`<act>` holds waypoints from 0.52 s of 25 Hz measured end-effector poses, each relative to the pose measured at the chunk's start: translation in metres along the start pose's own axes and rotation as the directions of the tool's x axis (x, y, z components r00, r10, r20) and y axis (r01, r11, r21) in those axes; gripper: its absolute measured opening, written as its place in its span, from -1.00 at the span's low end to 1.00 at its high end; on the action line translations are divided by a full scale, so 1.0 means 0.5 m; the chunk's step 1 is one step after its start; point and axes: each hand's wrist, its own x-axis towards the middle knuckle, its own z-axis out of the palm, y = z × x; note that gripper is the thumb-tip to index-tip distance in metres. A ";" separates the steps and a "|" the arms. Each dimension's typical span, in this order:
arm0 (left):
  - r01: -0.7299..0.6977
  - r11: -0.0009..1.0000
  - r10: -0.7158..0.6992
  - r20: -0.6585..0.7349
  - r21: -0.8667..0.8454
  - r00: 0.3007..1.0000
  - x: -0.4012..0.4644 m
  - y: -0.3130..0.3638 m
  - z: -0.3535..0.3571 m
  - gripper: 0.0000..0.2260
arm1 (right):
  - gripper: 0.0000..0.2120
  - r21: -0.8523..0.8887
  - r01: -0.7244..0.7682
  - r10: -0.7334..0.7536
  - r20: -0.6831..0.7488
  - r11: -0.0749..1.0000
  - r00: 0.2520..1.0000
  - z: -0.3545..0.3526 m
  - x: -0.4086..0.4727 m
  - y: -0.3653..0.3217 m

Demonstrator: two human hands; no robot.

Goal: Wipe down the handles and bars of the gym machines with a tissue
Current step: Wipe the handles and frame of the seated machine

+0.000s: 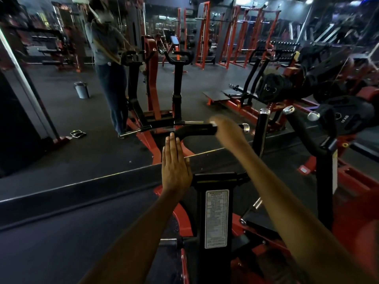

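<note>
The right hand point(224, 130) is at the far end of the curved black handle point(196, 131) of the machine in front, and a small white piece, probably the tissue point(213, 123), shows at its fingertips. The hand is blurred, so I cannot tell how tightly it closes; it seems to hold the tissue against the handle end. The left hand point(175, 167) is flat and open, fingers together and pointing away from the person, with its fingertips touching the bend of the same handle and nothing in it.

The handle rises from the black post with the white label point(216, 218), bends, and then its long axis runs almost level from left to right, ending toward the chrome cap point(245, 127).

I judge the task is at an early or middle part: this handle is under wiping, while the two upright black bars point(263, 128) on the right and the other machines in the room are left to do
</note>
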 end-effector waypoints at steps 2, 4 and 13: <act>-0.009 1.000 0.009 -0.006 -0.009 1.000 -0.001 -0.002 0.002 -0.48 | -0.71 -0.006 -0.227 0.225 -0.101 0.974 0.969 -0.020 -0.025 0.066; -0.009 1.000 0.009 -0.009 -0.009 1.000 0.000 -0.001 0.002 -0.49 | -0.65 0.107 -0.277 0.294 -0.200 0.955 0.935 0.003 -0.044 0.010; -0.036 0.999 0.036 -0.016 -0.013 0.999 0.002 -0.002 -0.002 -0.46 | -0.71 0.823 -0.489 0.838 0.028 0.290 0.545 -0.007 -0.153 -0.054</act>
